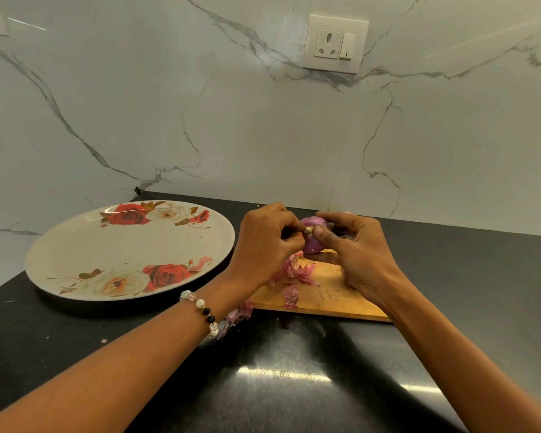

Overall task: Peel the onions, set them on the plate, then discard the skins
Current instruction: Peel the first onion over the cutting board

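Both hands work one purple onion (312, 242) above the cutting board (334, 295): left hand (267, 245) pinching its root tip, right hand (356, 248) gripping it, plate (75, 254) bare at nine o'clock, so peeling likely continues.

No readable text in my view.
I am scanning the plate (75, 245), which is showing only printed roses, and the wall socket (334, 43), whose switch is bearing one small vertical mark; I am finding no words, brands or numbers.
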Demonstrator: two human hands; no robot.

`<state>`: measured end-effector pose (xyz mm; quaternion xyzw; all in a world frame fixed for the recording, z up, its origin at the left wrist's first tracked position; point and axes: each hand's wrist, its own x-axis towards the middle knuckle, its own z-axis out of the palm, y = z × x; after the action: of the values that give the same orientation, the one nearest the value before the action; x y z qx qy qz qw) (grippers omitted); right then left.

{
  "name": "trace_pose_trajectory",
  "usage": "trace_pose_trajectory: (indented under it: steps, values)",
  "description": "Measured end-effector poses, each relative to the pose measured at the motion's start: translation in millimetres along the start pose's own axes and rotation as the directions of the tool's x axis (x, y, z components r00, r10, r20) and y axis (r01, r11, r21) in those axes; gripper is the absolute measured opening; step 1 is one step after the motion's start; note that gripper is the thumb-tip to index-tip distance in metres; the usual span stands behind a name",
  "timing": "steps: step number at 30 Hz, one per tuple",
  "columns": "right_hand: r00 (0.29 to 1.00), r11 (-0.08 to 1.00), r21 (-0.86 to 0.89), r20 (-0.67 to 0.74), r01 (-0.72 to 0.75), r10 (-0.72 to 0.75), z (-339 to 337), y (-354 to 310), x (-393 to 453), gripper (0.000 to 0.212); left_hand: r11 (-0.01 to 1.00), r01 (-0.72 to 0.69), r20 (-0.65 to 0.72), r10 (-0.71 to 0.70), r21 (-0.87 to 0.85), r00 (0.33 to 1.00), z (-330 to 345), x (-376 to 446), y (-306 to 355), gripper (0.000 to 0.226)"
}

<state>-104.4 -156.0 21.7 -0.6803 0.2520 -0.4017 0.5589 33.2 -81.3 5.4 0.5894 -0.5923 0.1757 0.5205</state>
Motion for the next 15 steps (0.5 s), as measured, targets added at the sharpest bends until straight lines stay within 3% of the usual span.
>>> trace_pose_trajectory:
  steps: [10,15]
  values:
    - [0.998,0.996,0.059,0.010,-0.061,0.061,3.2,3.6,0.2,0.029,0.989,-0.070,-0.029,0.074,0.131,0.997,8.3,-6.5,-4.2,0.004]
    - [0.992,0.985,0.118,0.037,-0.126,0.123,-0.4,2.9,2.5,0.026,0.999,-0.029,-0.015,0.029,0.037,0.999,3.4,-2.1,-4.2,0.009]
